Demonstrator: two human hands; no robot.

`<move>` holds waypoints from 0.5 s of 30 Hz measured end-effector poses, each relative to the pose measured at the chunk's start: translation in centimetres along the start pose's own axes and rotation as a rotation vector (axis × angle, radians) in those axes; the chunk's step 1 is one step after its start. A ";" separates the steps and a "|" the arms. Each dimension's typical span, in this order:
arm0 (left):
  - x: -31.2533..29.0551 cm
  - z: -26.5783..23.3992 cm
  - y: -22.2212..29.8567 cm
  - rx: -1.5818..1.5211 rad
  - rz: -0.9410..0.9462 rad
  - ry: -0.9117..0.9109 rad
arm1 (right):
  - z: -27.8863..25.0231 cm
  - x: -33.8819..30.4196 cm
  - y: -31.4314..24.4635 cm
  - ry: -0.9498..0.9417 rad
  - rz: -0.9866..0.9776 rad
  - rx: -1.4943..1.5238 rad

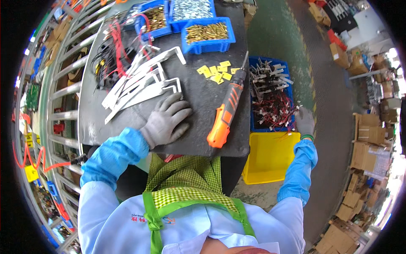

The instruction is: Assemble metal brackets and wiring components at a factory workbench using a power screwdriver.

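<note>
My left hand [168, 120], in a grey glove, lies on the black tabletop with its fingers spread. Its fingertips reach the near end of several white bent metal brackets [139, 86]. My right hand [304, 122], also gloved, is low at the right side of a blue bin, beside a heap of red and black wires with white connectors [272, 111]. Its fingers curl in toward the wires, and what they grip, if anything, is hidden. Between my hands an orange and black cordless screwdriver [228, 112] rests on the table, its bit pointing away from me.
Small yellow pieces [216, 73] lie beyond the screwdriver. Blue trays of brass-coloured parts [207, 33] and silver parts [191, 9] stand at the back. Cables [112, 59] pile up far left. A yellow bin [270, 158] sits below the table's right edge; a roller conveyor [65, 91] runs along the left.
</note>
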State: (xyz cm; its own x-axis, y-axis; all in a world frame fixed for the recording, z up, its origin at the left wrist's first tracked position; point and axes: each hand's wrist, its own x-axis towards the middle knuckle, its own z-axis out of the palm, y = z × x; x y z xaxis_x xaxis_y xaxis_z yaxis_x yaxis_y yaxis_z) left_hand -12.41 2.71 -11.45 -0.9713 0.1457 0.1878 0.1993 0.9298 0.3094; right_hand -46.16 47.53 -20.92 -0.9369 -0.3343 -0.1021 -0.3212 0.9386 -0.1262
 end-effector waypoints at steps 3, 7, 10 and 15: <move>-1.0 0.4 -0.5 -0.014 0.031 0.079 | -8.1 -2.0 -6.9 0.193 -0.230 -0.028; -1.9 0.7 -0.7 -0.104 0.095 0.189 | -16.6 -7.4 -20.3 0.452 -0.588 0.115; -4.1 -1.4 -0.6 -0.082 0.109 0.332 | -18.3 -11.6 -30.2 0.396 -0.797 0.195; -8.5 -6.1 -5.4 0.056 -0.327 0.468 | -12.7 -13.3 -42.2 0.156 -1.227 0.286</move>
State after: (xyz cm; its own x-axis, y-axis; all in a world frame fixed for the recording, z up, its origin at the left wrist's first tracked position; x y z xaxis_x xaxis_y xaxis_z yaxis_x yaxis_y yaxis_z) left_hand -4.38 -5.59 -8.99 -0.8179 -0.3060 0.4872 -0.1215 0.9196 0.3737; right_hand -21.91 13.39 -1.74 -0.0581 -0.9362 0.3466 -0.9636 -0.0382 -0.2647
